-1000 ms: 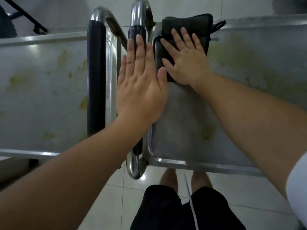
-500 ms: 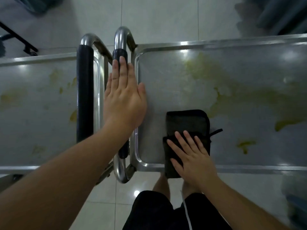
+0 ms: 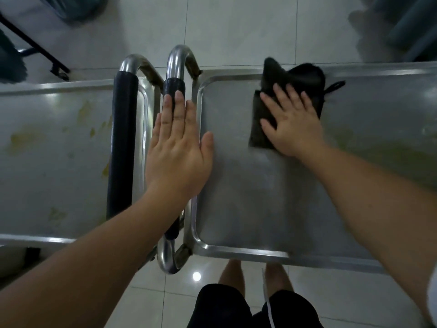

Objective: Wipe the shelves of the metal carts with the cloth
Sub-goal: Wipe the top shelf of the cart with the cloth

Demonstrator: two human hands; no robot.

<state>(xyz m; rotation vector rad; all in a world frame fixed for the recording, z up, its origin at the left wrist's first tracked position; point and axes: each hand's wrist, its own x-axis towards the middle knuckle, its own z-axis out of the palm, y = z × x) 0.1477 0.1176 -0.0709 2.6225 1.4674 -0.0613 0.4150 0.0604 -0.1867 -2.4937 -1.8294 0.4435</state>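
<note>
A dark cloth (image 3: pixel 293 84) lies bunched at the far edge of the right cart's steel shelf (image 3: pixel 248 197), around one o'clock. The right hand (image 3: pixel 292 125) presses it flat, fingers spread straight. At nine o'clock, the left hand (image 3: pixel 178 152) rests open-palmed on the cart's handle (image 3: pixel 174 87), gripping nothing.

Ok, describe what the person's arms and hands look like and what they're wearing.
Both forearms are bare, with no gloves, rings, watch or bracelet visible on the left hand or the right hand. A bit of white sleeve shows at the right arm's upper end. Fingernails look short and unpainted.
</note>
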